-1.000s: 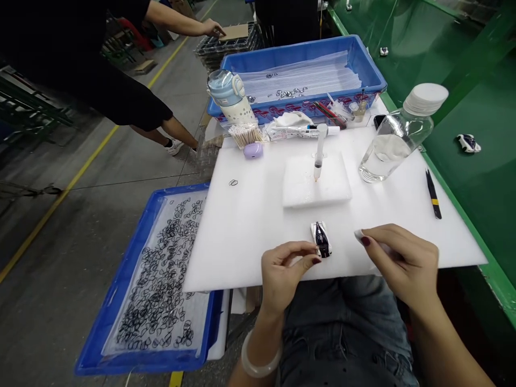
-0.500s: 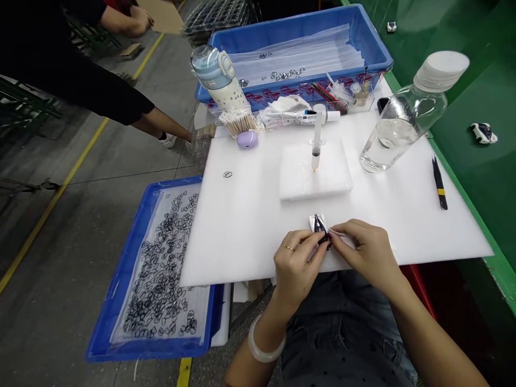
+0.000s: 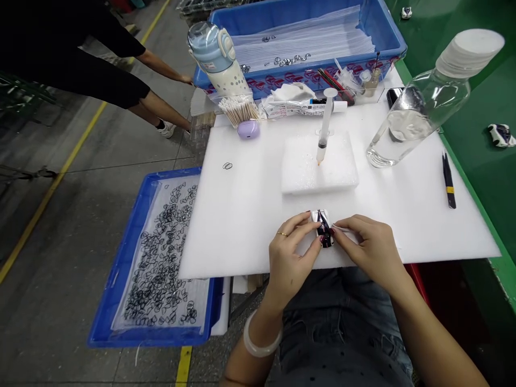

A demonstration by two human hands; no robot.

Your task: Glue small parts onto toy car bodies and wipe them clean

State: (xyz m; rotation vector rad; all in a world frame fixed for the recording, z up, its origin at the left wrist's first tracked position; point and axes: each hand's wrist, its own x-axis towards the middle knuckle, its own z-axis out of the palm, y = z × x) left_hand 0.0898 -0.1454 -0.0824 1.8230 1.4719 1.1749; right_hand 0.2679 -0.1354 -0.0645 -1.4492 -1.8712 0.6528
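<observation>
A small white toy car point(image 3: 324, 228) with dark, glossy panels lies on the white foam sheet point(image 3: 237, 226) near its front edge. My left hand point(image 3: 291, 252) is closed on the car from the left, fingertips and thumb along its side. At the car's right side, my right hand point(image 3: 368, 242) pinches a thin white piece point(image 3: 345, 231) between thumb and forefinger; its kind is mostly hidden by the fingers. Beyond the car, a syringe point(image 3: 325, 129) stands upright, its tip in a white foam block point(image 3: 318, 180).
Tweezers point(image 3: 449, 183) and a bottle of liquid point(image 3: 403, 126) stand right. Cotton swabs point(image 3: 238, 110), a purple case point(image 3: 248, 129) and a tube point(image 3: 298, 107) lie behind. Blue trays point(image 3: 147, 341) hold black rings. A person point(image 3: 100, 70) stands at left.
My left fingers have spread a little and shifted left, showing more of the toy car. My right hand still pinches beside it. The person at left has lowered an arm towards the back tray.
</observation>
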